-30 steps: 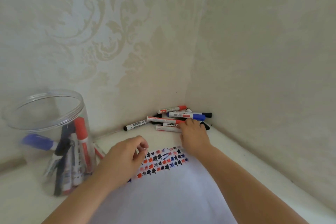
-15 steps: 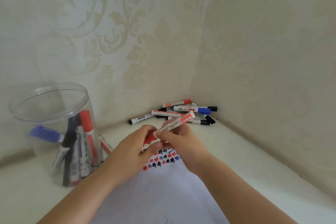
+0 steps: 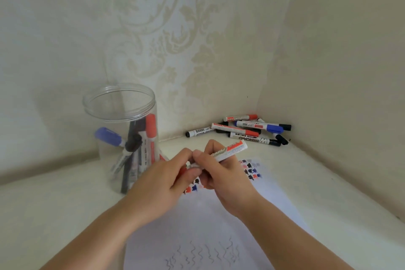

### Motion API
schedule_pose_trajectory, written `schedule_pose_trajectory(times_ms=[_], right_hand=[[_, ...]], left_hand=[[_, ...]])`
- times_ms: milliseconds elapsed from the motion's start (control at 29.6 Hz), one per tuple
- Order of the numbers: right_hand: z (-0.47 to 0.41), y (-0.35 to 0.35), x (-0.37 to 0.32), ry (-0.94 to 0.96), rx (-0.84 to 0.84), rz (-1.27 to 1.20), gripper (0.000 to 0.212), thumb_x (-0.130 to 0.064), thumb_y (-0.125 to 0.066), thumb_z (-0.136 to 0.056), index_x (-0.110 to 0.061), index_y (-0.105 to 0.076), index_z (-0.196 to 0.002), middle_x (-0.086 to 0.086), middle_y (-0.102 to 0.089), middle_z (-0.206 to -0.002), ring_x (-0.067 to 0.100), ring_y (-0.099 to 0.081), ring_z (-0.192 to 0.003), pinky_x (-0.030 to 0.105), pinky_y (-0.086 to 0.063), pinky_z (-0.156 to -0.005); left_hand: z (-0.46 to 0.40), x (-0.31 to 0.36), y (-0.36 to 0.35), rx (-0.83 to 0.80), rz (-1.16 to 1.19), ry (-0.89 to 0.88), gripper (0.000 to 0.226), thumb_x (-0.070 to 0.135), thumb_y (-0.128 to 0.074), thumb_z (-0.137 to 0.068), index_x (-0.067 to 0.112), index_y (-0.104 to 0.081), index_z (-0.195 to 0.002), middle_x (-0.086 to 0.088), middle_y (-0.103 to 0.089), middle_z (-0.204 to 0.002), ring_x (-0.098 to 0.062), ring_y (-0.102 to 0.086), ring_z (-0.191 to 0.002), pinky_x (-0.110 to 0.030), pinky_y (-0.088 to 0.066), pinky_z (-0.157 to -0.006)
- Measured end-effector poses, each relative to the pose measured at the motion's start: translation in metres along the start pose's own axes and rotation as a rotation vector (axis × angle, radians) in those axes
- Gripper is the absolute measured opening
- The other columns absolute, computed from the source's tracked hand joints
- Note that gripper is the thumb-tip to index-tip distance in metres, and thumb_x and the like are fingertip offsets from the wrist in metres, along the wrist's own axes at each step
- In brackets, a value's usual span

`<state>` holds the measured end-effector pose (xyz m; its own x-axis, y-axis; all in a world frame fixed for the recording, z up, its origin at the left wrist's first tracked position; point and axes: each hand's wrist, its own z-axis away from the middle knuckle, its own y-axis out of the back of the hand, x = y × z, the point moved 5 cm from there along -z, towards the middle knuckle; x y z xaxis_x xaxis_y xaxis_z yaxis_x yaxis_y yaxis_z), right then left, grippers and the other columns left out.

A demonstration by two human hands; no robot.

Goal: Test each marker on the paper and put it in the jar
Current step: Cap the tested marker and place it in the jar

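Note:
I hold a white marker with red print (image 3: 230, 149) above the paper (image 3: 219, 221). My right hand (image 3: 221, 173) grips its barrel, which points up and to the right. My left hand (image 3: 166, 180) grips its red cap end, mostly hidden inside the fingers. The white paper bears red, blue and black blots at its far end and wavy lines near me. A clear plastic jar (image 3: 122, 116) stands to the left, open at the top, with several markers inside.
A pile of several red, blue and black markers (image 3: 243, 130) lies in the far corner where the two papered walls meet. The white tabletop (image 3: 43, 208) runs under everything; walls close it off at the back and right.
My right hand picked a marker from the corner pile and brought it over the paper. My left hand came up and took its cap end. The view shifted left.

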<state>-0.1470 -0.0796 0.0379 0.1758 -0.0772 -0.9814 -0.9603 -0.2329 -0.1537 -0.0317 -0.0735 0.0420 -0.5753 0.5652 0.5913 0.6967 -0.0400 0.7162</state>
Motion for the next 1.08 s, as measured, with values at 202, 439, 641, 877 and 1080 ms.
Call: schedule_pose_trajectory(times_ms=[202,439,641,877,1080], right_hand=[[-0.007,0.013,-0.003,-0.069,0.125,0.032,0.018,-0.015,-0.051,-0.092,-0.007,-0.059,-0.077,0.009,-0.059,-0.052,0.017,-0.045,-0.040,0.023,-0.035,-0.039],[-0.004,0.004,0.024,-0.254,0.125,0.370,0.024,-0.020,-0.070,-0.078,-0.015,-0.054,-0.061,-0.001,-0.055,-0.050,0.008,-0.044,-0.042,0.017,-0.035,-0.042],[-0.001,-0.018,0.037,-0.106,0.137,0.378,0.029,-0.009,-0.065,-0.079,-0.012,-0.042,-0.061,-0.010,-0.048,-0.041,0.008,-0.040,-0.043,0.020,-0.029,-0.045],[0.000,-0.020,0.038,0.000,0.133,0.353,0.035,-0.009,-0.063,-0.084,-0.009,-0.038,-0.059,-0.010,-0.050,-0.035,0.000,-0.040,-0.034,0.012,-0.028,-0.041],[-0.002,-0.021,0.047,0.026,0.123,0.407,0.027,-0.002,-0.061,-0.078,0.002,-0.041,-0.061,0.000,-0.043,-0.047,0.008,-0.032,-0.043,0.017,-0.027,-0.043]], left_hand=[[0.016,-0.013,0.023,-0.007,0.155,0.180,0.035,0.056,-0.023,-0.081,0.039,-0.045,-0.103,0.012,-0.064,-0.080,0.005,-0.056,-0.076,-0.013,-0.042,-0.065],[0.045,-0.029,0.023,0.006,0.396,0.199,0.023,0.029,-0.033,-0.092,0.038,-0.054,-0.097,0.001,-0.062,-0.085,-0.011,-0.048,-0.062,-0.022,-0.042,-0.060],[0.048,-0.036,0.022,0.020,0.238,0.202,0.009,0.035,-0.042,-0.090,0.038,-0.050,-0.094,-0.002,-0.064,-0.079,-0.014,-0.056,-0.062,-0.029,-0.048,-0.062],[0.047,-0.043,0.017,-0.009,0.056,0.214,0.010,0.040,-0.052,-0.086,0.037,-0.045,-0.093,0.002,-0.064,-0.074,-0.007,-0.057,-0.065,-0.023,-0.044,-0.061],[0.049,-0.046,0.017,-0.036,0.029,0.256,0.009,0.035,-0.048,-0.090,0.032,-0.047,-0.099,0.007,-0.054,-0.064,-0.003,-0.049,-0.056,-0.018,-0.037,-0.055]])
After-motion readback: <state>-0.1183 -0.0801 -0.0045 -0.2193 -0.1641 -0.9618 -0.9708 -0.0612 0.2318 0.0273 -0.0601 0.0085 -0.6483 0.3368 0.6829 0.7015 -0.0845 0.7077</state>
